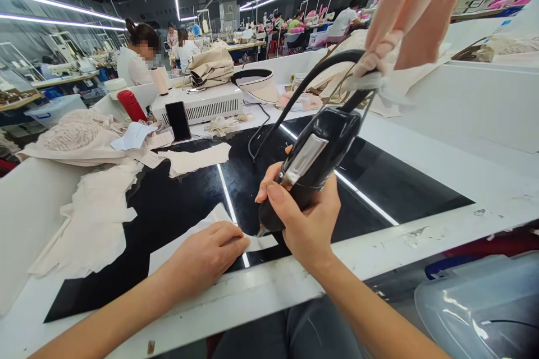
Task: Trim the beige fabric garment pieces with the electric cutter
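My right hand (309,219) is wrapped round a black corded hand tool (324,146) with a silver metal lever along its side. The tool tilts, its narrow tip down at the end of a pale fabric piece (261,243); whether the tip touches the cloth I cannot tell. My left hand (210,249) lies flat on that same piece, fingers slightly bent and pressing it to the glossy black board (202,196). Twisted pale pink cloth strips (383,47) are tied at the tool's top end, where its black cable (311,76) comes out.
Cut cream fabric pieces (92,219) are heaped on the left, with another cut piece (197,158) behind my left hand. Further back are a phone (178,122), a white vented box (210,105), a red bottle (131,105) and a visor (259,84). A co-worker (137,59) sits beyond.
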Available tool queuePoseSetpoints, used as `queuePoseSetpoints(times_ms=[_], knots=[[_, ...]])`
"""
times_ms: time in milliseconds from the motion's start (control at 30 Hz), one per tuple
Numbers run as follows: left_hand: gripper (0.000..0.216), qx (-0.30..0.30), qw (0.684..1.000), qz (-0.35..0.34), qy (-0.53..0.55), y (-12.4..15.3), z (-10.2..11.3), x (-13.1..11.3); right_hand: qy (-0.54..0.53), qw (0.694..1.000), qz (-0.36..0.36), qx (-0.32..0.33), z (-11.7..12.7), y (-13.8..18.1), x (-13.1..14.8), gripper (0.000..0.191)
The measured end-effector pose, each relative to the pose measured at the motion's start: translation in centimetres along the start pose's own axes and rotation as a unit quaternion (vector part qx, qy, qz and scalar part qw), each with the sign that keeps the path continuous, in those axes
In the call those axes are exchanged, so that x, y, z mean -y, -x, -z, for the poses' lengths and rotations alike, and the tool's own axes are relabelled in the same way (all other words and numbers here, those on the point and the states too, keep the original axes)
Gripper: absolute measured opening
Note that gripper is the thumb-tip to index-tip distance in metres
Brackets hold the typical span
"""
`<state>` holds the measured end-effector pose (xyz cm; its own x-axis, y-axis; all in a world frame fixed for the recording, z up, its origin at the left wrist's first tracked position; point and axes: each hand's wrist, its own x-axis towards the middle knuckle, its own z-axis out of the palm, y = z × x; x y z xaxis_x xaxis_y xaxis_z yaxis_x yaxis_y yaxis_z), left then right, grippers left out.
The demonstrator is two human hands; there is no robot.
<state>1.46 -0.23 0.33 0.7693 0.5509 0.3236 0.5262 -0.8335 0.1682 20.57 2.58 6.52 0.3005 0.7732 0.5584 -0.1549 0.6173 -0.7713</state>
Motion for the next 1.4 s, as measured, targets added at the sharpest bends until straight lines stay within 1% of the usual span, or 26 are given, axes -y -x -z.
queuePoseSetpoints(times_ms=[200,333,467,733,933,1067,1167,1233,1333,1400], knots=[[0.022,-0.002,1.0,-0.002,-0.002,0.0,0.0,-0.1,-0.018,0.999,-0.012,0.027,-1.1,0.0,0.0,0.029],[0.024,-0.016,1.0,-0.011,-0.008,0.1,-0.1,-0.1,0.004,0.999,-0.01,0.03,-1.0,0.3,-0.4,0.028],[0.026,-0.016,1.0,-0.013,-0.01,0.1,-0.1,-0.1,0.027,0.999,-0.017,0.027,-0.8,0.3,-0.6,0.025],[0.028,-0.008,1.0,0.002,-0.004,0.3,-0.3,0.1,-0.011,0.999,-0.036,0.038,-1.6,0.1,-0.4,0.028],[0.028,-0.016,1.0,0.018,0.008,0.2,-0.1,0.0,0.021,0.998,-0.041,0.029,-1.8,0.2,-0.8,0.026],[0.026,-0.019,0.999,0.027,0.009,0.3,-0.1,0.0,0.005,0.999,-0.035,0.025,-2.0,0.0,-0.9,0.026],[0.028,-0.023,0.999,0.03,0.01,0.4,-0.3,0.1,-0.011,0.999,-0.031,0.042,-2.2,-0.1,-1.0,0.029],[0.029,-0.027,0.999,0.031,0.009,0.4,-0.4,0.1,-0.006,0.998,-0.033,0.048,-2.4,0.0,-1.1,0.028],[0.029,-0.028,0.999,0.031,0.006,0.4,-0.4,0.2,0.016,0.998,-0.038,0.039,-2.5,0.0,-1.2,0.024],[0.029,-0.021,0.999,0.032,0.006,0.4,-0.2,0.1,0.021,0.998,-0.039,0.037,-2.4,-0.2,-1.2,0.025]])
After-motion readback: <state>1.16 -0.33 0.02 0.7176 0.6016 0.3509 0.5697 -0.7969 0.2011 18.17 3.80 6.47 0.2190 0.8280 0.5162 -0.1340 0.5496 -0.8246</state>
